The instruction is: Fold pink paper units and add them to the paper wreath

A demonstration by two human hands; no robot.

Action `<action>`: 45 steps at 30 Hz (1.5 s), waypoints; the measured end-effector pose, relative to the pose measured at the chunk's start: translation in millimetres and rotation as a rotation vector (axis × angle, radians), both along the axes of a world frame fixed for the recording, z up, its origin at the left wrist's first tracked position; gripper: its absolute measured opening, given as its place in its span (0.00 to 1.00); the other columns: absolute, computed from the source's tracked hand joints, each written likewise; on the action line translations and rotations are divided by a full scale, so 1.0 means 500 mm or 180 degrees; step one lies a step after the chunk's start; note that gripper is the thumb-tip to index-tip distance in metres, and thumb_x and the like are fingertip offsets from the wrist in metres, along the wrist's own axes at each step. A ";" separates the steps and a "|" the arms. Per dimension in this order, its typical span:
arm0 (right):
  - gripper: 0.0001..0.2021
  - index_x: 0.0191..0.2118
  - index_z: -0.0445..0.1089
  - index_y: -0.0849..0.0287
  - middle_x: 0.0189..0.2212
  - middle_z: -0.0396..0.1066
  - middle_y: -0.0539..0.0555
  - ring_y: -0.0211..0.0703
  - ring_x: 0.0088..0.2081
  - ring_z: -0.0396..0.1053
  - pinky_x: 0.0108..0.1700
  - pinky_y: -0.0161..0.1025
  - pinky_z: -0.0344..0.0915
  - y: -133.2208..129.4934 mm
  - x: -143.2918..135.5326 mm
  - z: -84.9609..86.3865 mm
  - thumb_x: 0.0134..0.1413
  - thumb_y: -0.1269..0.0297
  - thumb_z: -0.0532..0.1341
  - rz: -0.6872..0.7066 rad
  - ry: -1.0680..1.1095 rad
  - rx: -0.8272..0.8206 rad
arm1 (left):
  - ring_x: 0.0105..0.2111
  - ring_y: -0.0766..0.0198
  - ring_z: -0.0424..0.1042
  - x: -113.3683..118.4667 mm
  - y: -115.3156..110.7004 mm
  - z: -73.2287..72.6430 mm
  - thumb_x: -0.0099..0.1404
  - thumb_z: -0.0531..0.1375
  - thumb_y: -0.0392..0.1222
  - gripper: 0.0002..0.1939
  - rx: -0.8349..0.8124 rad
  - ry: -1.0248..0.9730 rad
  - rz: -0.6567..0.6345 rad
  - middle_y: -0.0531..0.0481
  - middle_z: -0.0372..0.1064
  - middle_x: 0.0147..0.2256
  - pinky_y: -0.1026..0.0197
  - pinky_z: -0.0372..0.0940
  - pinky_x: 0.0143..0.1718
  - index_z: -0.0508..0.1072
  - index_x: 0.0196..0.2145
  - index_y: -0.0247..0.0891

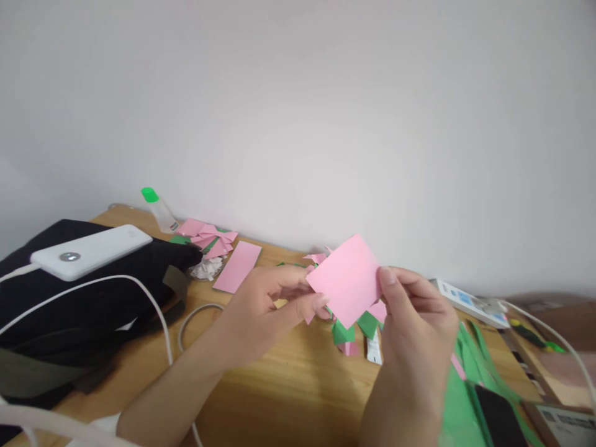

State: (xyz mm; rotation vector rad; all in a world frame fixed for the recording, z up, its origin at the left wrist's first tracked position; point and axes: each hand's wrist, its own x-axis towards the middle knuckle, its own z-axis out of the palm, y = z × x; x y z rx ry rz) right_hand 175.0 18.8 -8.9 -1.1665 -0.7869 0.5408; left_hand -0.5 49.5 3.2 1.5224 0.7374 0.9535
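Between my two hands a square of pink paper (347, 282) is held up on its corner above the table. My right hand (414, 316) pinches its right corner between thumb and fingers. At the left corner, my left hand (274, 310) has thumb and fingers closed near the paper's edge, though the fingertips behind are partly hidden. Folded green paper pieces (343, 333) and pink ones lie on the table behind and below the square. A small white tube (373, 349) rests beside them.
A glue bottle (161, 211) with a green cap stands by the wall, near a pink strip (238, 267). On the left, a white power bank (93, 250) lies on a black bag (28, 310). A power strip (470, 302) and a phone (500, 416) are at right.
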 end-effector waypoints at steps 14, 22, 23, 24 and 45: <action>0.04 0.36 0.78 0.52 0.26 0.76 0.49 0.39 0.28 0.71 0.33 0.35 0.71 -0.019 0.026 0.007 0.54 0.61 0.66 0.1394 -0.0954 -0.0537 | 0.22 0.72 0.72 0.002 0.005 -0.005 0.63 0.60 0.35 0.10 0.0136 -0.0073 0.0323 0.56 0.73 0.20 0.73 0.66 0.25 0.75 0.24 0.36; 0.05 0.31 0.78 0.54 0.24 0.76 0.51 0.41 0.26 0.72 0.27 0.37 0.72 -0.020 0.020 0.002 0.50 0.60 0.69 0.1170 -0.0880 -0.0466 | 0.23 0.71 0.71 0.001 0.000 -0.012 0.63 0.59 0.38 0.11 0.0157 0.0125 0.0220 0.55 0.72 0.21 0.72 0.65 0.25 0.75 0.24 0.35; 0.05 0.31 0.78 0.54 0.24 0.76 0.51 0.41 0.26 0.72 0.27 0.37 0.72 -0.019 0.020 0.001 0.50 0.60 0.69 0.1164 -0.0864 -0.0474 | 0.23 0.71 0.71 0.001 0.000 -0.012 0.63 0.59 0.38 0.11 0.0155 0.0128 0.0223 0.54 0.72 0.21 0.72 0.65 0.25 0.75 0.24 0.34; 0.05 0.31 0.78 0.55 0.24 0.76 0.51 0.41 0.26 0.72 0.27 0.37 0.72 -0.018 0.020 0.001 0.50 0.60 0.69 0.1154 -0.0847 -0.0477 | 0.23 0.71 0.72 0.002 0.001 -0.011 0.63 0.59 0.38 0.11 0.0140 0.0136 0.0233 0.54 0.72 0.21 0.72 0.65 0.24 0.75 0.24 0.34; 0.08 0.34 0.77 0.56 0.25 0.78 0.52 0.41 0.26 0.73 0.26 0.35 0.72 0.008 0.010 -0.005 0.47 0.60 0.71 0.1462 -0.0385 -0.0837 | 0.20 0.69 0.71 0.014 0.024 -0.020 0.60 0.60 0.39 0.12 -0.0312 0.0228 0.0129 0.55 0.70 0.18 0.71 0.64 0.21 0.70 0.20 0.35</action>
